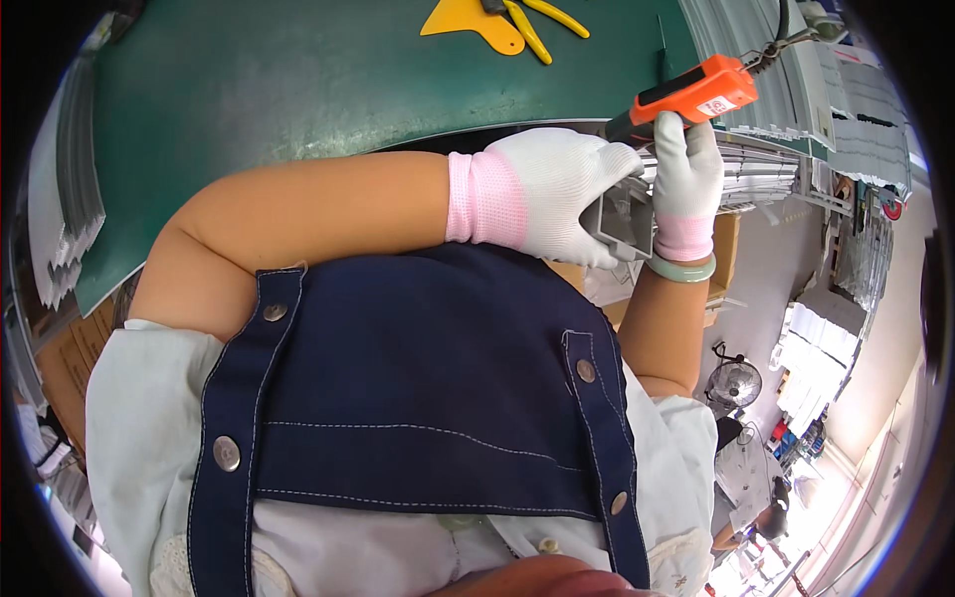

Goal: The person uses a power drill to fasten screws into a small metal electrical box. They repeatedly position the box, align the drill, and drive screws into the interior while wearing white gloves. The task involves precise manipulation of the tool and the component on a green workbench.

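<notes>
My left hand (557, 194), in a white knit glove with a pink cuff, reaches across in front of my chest. Its fingers are closed around a grey hollow rectangular profile (627, 227), whose open end shows. Beside it, my right hand (688, 169), gloved the same way, is raised with its fingers against an orange and black power tool (696, 95) that looks like an electric screwdriver. The tool hangs at a slant from a metal hook (791, 42), its black end down by my left hand. The tool's tip is hidden behind my left-hand fingers.
On the green tabletop (288, 80) lie a yellow scraper (473, 25) and yellow-handled pliers (532, 30). Stacked grey panels stand at the left (65, 189) and right (746, 70). Cardboard boxes (80, 358), a floor fan (734, 382) and another person (771, 519) are farther off.
</notes>
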